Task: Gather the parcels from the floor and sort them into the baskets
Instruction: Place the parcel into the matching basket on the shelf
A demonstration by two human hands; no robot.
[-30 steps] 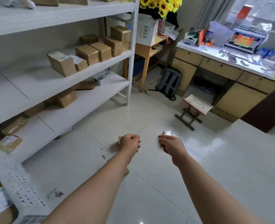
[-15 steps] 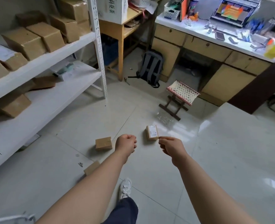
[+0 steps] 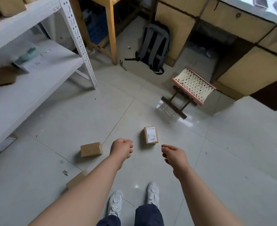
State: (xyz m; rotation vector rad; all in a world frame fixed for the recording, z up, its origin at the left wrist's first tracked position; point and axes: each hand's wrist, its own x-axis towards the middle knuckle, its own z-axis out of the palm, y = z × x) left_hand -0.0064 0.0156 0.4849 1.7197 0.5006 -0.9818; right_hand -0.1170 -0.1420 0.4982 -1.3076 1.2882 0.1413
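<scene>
The labelled parcel (image 3: pixel 150 135) lies flat on the tiled floor (image 3: pixel 232 152), just below the centre of the frame, white label up, and it sits between your two hands, a little beyond them. A plain brown parcel (image 3: pixel 91 149) is on the floor to its left, just beside your left wrist. A third parcel (image 3: pixel 76 180) peeks out at lower left, partly hidden under your left forearm.

Your left hand (image 3: pixel 122 148) hovers above the floor with its fingers curled into a fist, holding nothing. Your right hand (image 3: pixel 173 155) hangs near the labelled parcel, fingers loosely bent and empty, not touching it.

Your white shoes (image 3: pixel 115 203) stand at the bottom centre.

Further out, a folding stool (image 3: pixel 193 86) with a woven seat stands at centre right. A grey backpack (image 3: pixel 155 46) leans against the wooden cabinets (image 3: pixel 251 67) at the top. The white shelf rack (image 3: pixel 79 38) fills the upper left, cardboard boxes (image 3: pixel 1 77) on its shelves.
</scene>
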